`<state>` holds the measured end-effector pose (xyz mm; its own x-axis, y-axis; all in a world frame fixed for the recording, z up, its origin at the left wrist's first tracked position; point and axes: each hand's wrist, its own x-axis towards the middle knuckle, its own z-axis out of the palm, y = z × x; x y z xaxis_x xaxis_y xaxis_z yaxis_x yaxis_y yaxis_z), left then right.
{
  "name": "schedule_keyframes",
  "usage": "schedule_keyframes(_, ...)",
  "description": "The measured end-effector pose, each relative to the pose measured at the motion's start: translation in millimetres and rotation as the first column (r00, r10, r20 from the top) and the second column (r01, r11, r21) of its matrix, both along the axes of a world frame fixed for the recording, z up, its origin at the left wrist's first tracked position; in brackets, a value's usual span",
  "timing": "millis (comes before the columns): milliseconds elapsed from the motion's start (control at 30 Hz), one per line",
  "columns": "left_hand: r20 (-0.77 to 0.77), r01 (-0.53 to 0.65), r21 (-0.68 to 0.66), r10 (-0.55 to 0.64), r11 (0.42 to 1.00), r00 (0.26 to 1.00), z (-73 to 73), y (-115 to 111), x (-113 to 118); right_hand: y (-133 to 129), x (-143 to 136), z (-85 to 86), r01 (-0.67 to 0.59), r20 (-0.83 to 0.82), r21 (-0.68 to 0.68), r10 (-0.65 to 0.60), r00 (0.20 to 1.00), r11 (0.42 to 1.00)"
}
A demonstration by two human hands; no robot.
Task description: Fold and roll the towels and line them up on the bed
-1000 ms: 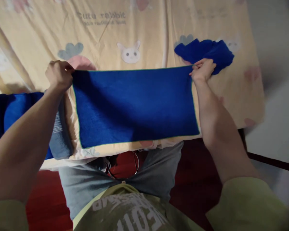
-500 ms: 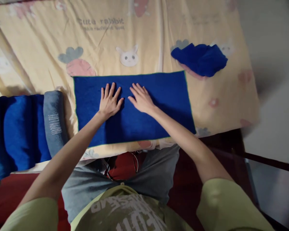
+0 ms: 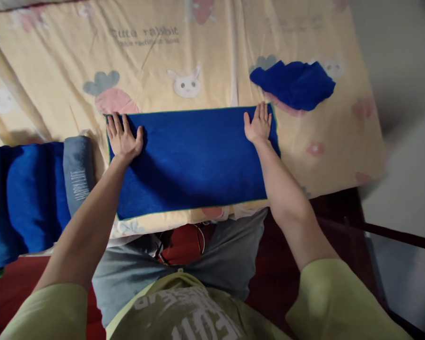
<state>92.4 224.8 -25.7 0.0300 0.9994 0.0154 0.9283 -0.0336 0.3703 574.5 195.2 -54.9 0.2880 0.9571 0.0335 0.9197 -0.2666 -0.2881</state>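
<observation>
A blue towel (image 3: 194,156) with a thin green edge lies spread flat in front of me. My left hand (image 3: 123,139) rests palm down near its far left corner, fingers stretched out. Near the far right corner, my right hand (image 3: 259,123) lies flat on the cloth, fingertips close to the far edge. Neither hand grips anything. Just beyond my right hand sits a crumpled blue cloth (image 3: 293,85), apart from the spread towel.
A patterned yellow bed sheet (image 3: 198,52) lies under everything. Rolled or folded blue towels (image 3: 28,193) line up at the left, beside a grey-blue one (image 3: 78,165) lettered "HAPPY LIFE". The bed's right edge drops near a pale wall (image 3: 407,141).
Both hands have slid apart over the towel from its middle: the left one toward the far left corner, the right one toward the far right corner. The crumpled cloth has stayed put.
</observation>
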Motion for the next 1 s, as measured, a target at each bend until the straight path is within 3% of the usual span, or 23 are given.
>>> schedule_keyframes(100, -0.02, -0.016, -0.02, 0.016, 1.0, 1.0, 4.3, 1, 3, 0, -6, 3.9, 0.004, -0.03, -0.057, -0.006, 1.0, 0.998)
schedule_keyframes(200, -0.027, 0.007, -0.029, -0.008, 1.0, 1.0, 14.0, -18, 16, -19, -34, 11.1, -0.06, -0.065, -0.065, 0.056, 0.996, 0.996)
schedule_keyframes(267, 0.0, 0.09, -0.024, -0.09, 0.996, 0.996, 20.7, -48, 26, -46, -57, 16.2, -0.126, -0.063, -0.022, 0.125, 0.99, 0.992)
schedule_keyframes(367, 0.033, 0.231, -0.025, -0.23, 0.973, 0.973, 25.4, -112, 33, -104, -78, 24.9, -0.17, -0.079, -0.004, 0.169, 0.983, 0.986)
schedule_keyframes(467, 0.012, 0.251, -0.017, -0.251, 0.968, 0.968, 22.0, -176, 22, -166, -67, 32.2, -0.062, -0.101, -0.031, 0.059, 0.993, 0.998)
schedule_keyframes(567, -0.022, 0.17, 0.01, -0.17, 0.985, 0.985, 14.5, -217, -2, -208, -37, 33.8, 0.071, -0.065, -0.02, -0.073, 0.995, 0.997)
schedule_keyframes(667, -0.03, 0.127, 0.015, -0.126, 0.992, 0.992, 9.8, -234, -24, -224, -16, 32.9, 0.096, -0.053, -0.009, -0.096, 0.994, 0.995)
schedule_keyframes(800, -0.005, 0.181, 0.043, -0.181, 0.982, 0.983, 17.0, -240, -34, -225, -23, 39.3, 0.101, -0.024, 0.023, -0.1, 0.995, 0.995)
schedule_keyframes(900, -0.014, 0.355, 0.065, -0.355, 0.933, 0.935, 27.9, -251, -38, -238, -45, 46.9, -0.014, -0.006, 0.123, 0.015, 1.0, 0.992)
schedule_keyframes(1000, -0.09, 0.519, 0.018, -0.516, 0.854, 0.852, 33.5, -264, -49, -263, -64, 49.7, -0.343, -0.024, 0.166, 0.351, 0.936, 0.925)
